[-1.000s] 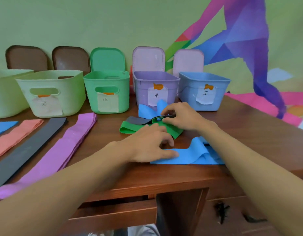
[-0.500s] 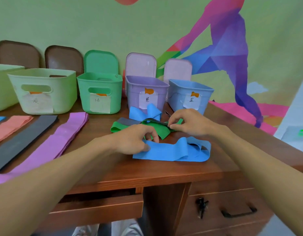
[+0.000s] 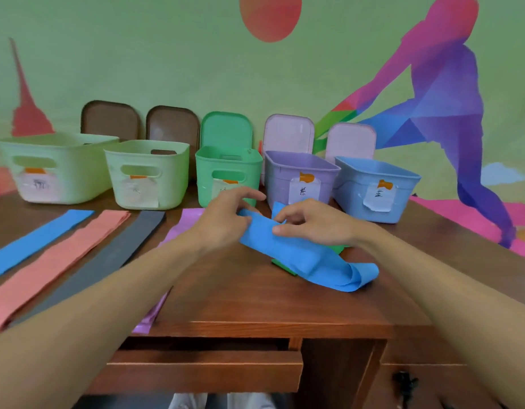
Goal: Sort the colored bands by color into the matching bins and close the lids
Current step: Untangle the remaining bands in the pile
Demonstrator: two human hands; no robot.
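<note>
A person's left hand and right hand are both pinching the raised end of a blue band, thumbs and curled fingers closing on the cloth just in front of the green bin and the purple bin; the band is hanging between and below the two hands, its far end trailing in a loose fold on the tabletop. Half a second ago the band was lying flat under the left hand alone while the right hand was working at a green band; now the right hand is gripping the blue one too, and its held end is lifting clear of the wood. The band's long axis is running from upper left at the hands down to lower right, crossing over the green band; the blue bin is standing open just behind the right hand.
</note>
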